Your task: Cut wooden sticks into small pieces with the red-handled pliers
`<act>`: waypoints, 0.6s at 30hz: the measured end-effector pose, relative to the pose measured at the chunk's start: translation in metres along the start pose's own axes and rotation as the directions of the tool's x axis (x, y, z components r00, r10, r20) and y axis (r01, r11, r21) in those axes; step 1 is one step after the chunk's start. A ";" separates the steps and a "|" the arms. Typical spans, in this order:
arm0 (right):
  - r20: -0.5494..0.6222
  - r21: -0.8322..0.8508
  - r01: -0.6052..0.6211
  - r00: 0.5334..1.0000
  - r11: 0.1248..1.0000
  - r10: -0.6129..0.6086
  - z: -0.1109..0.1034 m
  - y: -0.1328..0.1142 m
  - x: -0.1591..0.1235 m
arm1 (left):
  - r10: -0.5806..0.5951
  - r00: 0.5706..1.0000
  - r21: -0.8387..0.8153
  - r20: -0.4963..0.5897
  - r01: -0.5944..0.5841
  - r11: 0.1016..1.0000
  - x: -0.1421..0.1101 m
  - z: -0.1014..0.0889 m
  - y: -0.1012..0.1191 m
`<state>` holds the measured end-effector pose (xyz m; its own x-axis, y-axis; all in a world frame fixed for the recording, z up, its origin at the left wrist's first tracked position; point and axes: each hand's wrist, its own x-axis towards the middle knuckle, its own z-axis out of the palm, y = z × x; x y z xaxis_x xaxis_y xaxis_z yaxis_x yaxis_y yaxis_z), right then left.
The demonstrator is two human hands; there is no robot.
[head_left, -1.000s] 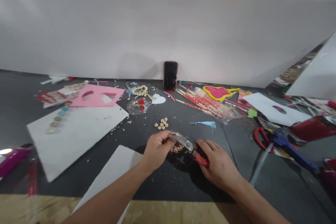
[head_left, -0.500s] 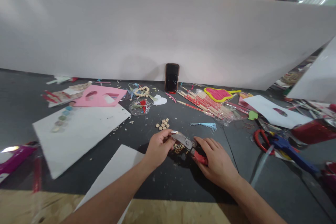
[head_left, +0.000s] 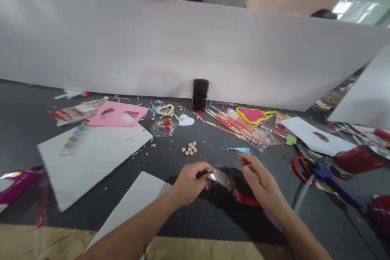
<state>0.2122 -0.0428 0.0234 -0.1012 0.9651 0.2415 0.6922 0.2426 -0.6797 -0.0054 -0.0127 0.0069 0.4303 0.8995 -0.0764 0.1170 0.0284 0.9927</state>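
Note:
The fingers and thumb of my left hand (head_left: 191,183) are pinched together at the blade tip of a pair of pruning shears (head_left: 224,179). Whether a small piece is also between those fingertips is hidden. The shears have a metal head and a red handle (head_left: 246,199) pointing right. My right hand (head_left: 262,185) is beside that handle, thumb and fingers apart, with nothing seen in its grasp. Just beyond my left hand lies a small pile of flower-shaped wooden beads (head_left: 189,149). A light blue tassel (head_left: 240,150) lies beyond my right fingertips.
A phone (head_left: 200,95) leans on the white partition (head_left: 137,44). Patterned sticks (head_left: 234,122) and a pink-yellow shape (head_left: 251,115) lie right of it. White boards (head_left: 100,158) and pink cut paper (head_left: 117,114) are left. Blue-and-red pliers (head_left: 330,180) and a red can (head_left: 361,159) stand right.
My right hand has opened and come off the shears' handles. The shears and my left hand have shifted right and nearer to me. The gold beads below them are no longer visible.

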 end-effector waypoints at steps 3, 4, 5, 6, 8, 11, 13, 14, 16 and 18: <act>0.056 0.011 -0.052 0.997 0.999 0.052 -0.007 -0.009 0.010 | -0.045 0.996 -0.070 0.072 0.050 0.996 -0.002 0.005 0.000; 0.094 -0.003 -0.044 0.995 0.999 0.044 -0.009 -0.013 0.015 | -0.051 0.995 -0.081 0.085 0.057 0.995 -0.002 0.006 0.000; 0.133 -0.022 -0.024 0.991 0.999 0.027 -0.010 -0.018 0.020 | -0.049 0.995 -0.088 0.089 0.057 0.994 -0.002 0.007 0.000; 0.170 -0.046 0.002 0.985 0.999 0.006 -0.010 -0.023 0.027 | -0.042 0.995 -0.090 0.090 0.050 0.995 -0.001 0.007 -0.001; 0.247 -0.104 0.057 0.969 0.993 -0.029 -0.003 -0.030 0.042 | -0.025 0.996 -0.085 0.085 0.033 0.996 0.001 0.006 -0.002; 0.343 -0.185 0.116 0.938 0.976 -0.047 0.018 -0.032 0.070 | -0.018 0.996 -0.075 0.086 0.025 0.997 0.003 0.004 -0.004; 0.380 -0.192 0.147 0.923 0.970 -0.065 0.036 -0.031 0.089 | -0.020 0.996 -0.064 0.089 0.026 0.998 0.005 0.003 -0.005; 0.394 -0.196 0.164 0.916 0.967 -0.075 0.044 -0.030 0.097 | -0.019 0.996 -0.059 0.090 0.025 0.998 0.005 0.003 -0.005; 0.418 -0.207 0.201 0.903 0.957 -0.099 0.058 -0.029 0.111 | -0.018 0.996 -0.053 0.088 0.022 0.998 0.005 0.003 -0.005; 0.431 -0.224 0.233 0.895 0.946 -0.118 0.068 -0.029 0.121 | -0.013 0.997 -0.054 0.082 0.017 0.998 0.005 0.003 -0.006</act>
<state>0.1311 0.0738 0.0255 -0.4803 0.8771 -0.0023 0.7917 0.4324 -0.4316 -0.0008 -0.0097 0.0007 0.5011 0.8600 -0.0965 0.0757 0.0676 0.9948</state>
